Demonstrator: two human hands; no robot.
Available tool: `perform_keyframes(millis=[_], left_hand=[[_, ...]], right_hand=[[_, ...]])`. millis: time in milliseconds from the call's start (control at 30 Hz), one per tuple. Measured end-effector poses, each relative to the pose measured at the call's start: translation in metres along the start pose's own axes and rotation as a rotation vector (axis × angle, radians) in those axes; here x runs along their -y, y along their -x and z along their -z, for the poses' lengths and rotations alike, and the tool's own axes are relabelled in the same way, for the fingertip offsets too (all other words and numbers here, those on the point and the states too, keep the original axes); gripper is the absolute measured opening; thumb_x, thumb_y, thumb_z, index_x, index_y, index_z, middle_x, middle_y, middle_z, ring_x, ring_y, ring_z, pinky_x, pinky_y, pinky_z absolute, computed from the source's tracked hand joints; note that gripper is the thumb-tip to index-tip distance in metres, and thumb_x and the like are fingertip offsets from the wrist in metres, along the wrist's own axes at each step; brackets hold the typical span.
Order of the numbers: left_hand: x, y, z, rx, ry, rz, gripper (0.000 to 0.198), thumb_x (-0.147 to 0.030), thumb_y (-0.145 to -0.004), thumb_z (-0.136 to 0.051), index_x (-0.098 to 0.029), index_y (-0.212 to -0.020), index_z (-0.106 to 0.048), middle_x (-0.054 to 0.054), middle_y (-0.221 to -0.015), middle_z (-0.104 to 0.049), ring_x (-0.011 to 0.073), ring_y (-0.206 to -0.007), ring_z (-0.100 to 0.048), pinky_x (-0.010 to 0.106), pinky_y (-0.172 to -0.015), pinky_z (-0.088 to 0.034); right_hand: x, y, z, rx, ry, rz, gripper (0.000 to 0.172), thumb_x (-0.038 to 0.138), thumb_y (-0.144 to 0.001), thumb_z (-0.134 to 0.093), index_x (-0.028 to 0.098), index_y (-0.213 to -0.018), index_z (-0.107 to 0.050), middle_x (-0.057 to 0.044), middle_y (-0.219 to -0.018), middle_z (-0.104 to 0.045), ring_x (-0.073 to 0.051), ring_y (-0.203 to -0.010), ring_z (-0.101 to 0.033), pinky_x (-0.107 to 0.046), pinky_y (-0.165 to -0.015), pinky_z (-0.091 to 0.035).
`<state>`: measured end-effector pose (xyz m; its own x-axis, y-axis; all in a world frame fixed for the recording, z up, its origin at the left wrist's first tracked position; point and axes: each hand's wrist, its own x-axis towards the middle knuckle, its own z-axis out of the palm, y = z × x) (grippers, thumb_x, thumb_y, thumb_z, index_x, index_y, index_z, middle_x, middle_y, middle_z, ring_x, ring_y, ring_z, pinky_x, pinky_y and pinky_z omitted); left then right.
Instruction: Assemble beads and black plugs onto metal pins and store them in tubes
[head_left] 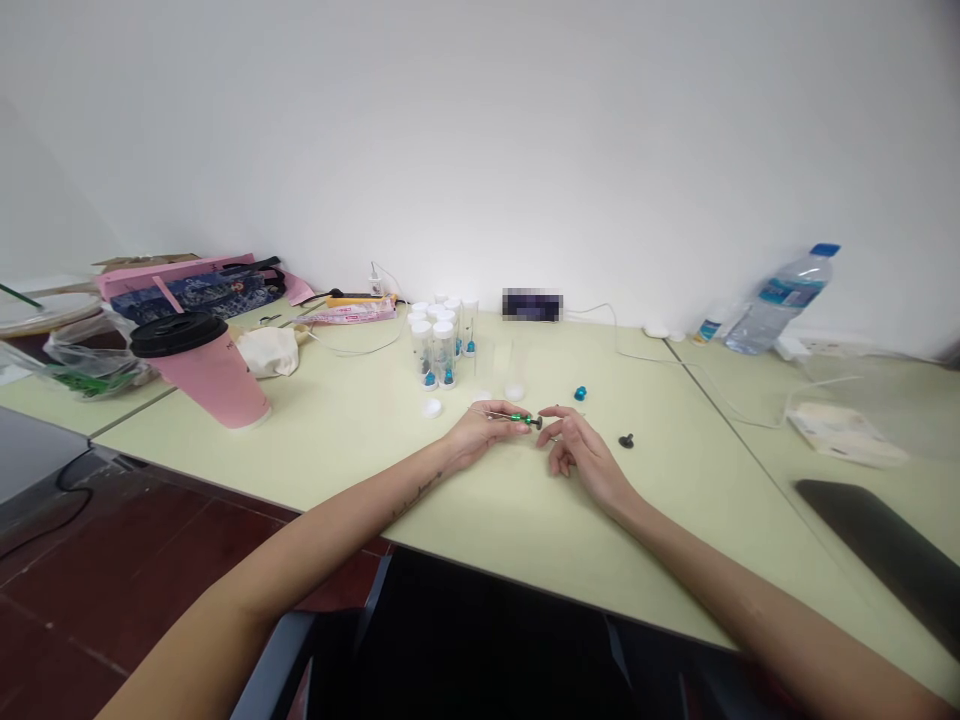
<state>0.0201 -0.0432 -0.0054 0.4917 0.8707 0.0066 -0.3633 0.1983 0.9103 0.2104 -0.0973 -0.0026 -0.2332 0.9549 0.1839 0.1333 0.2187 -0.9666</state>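
My left hand (480, 432) is closed on a slim green tool (519, 418), like a small screwdriver. Its thin metal shaft lies back across the palm and its dark round end points right. Just beyond that end is my right hand (581, 450), fingers bent and apart; I make out nothing held in it. A small blue piece (580, 393) and a small black knob-like piece (626, 440) lie on the table near the right hand. Behind the left hand stand several clear tubes (443, 350) with white caps and blue pieces inside. A loose white cap (431, 408) lies in front of them.
On the left of the pale green table (360, 440) stand a pink cup (214, 375) with a black lid and several bags. A phone (532, 305) leans on the wall. A water bottle (784, 300), white cables and a dark flat object (877, 540) are on the right.
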Motion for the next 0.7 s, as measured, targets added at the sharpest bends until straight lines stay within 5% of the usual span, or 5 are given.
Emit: perform_keyframes(millis=[700], left_hand=[[-0.0038, 0.0028, -0.0041, -0.023, 0.037, 0.015, 0.03, -0.016, -0.053, -0.087, -0.012, -0.079, -0.073, 0.005, -0.084, -0.073, 0.016, -0.084, -0.066, 0.038, -0.098, -0.04]], right_hand=[[0.0012, 0.0012, -0.0001, 0.016, 0.008, 0.004, 0.054, 0.058, -0.096, -0.027, 0.021, -0.127, -0.05, -0.006, -0.091, -0.06, -0.012, -0.053, -0.055, -0.027, -0.049, -0.04]])
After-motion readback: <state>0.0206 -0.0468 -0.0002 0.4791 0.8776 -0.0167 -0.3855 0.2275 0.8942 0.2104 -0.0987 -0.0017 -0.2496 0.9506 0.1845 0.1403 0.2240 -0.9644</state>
